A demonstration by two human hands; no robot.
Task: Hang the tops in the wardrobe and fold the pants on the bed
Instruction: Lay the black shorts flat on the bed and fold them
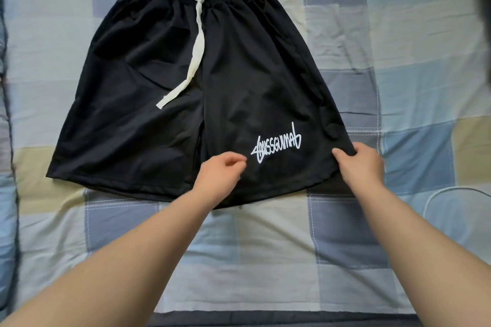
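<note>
Flat on checked bedsheet [265,247]: black shorts [164,114]; right hand [358,164] fingers pinching hem, left hand [220,175] fingers curled, empty.

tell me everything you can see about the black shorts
The black shorts lie spread flat on the checked bedspread, front up, waistband far from the person. Smooth, slightly shiny fabric, gathered elastic waist, cream drawstring, white script print on one leg. The right hand pinches that leg's outer hem corner; the left hand is at its inner hem.
</note>
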